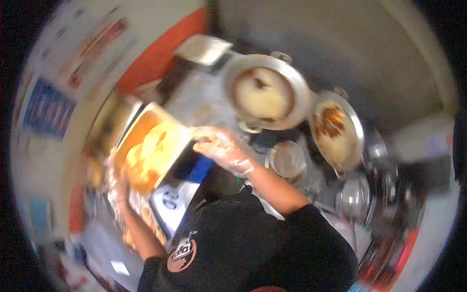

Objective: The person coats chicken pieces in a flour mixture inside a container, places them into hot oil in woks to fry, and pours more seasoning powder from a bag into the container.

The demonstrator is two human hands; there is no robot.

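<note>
A rectangular tub (184, 138) is tilted in front of me, with a pale yellow, lumpy food mass (152, 155) inside that I cannot name more exactly. My left hand (116, 182), in a clear plastic glove, grips the tub's left side. My right hand (224, 148), gloved the same way, is closed at the tub's upper right corner, with its fingertips on the rim. Motion blur softens both hands, and the tub hides part of the left fingers. Below the left hand lies more crumbly orange-brown food (145, 216).
A large round pan (301, 104) with pale, foamy liquid stands ahead on the right. Beside it is a second pan (359, 129) with reddish-brown pieces. Nearer are a round strainer-like vessel (288, 159) and a shiny metal bowl (353, 197). A metal container (204, 48) sits farther back.
</note>
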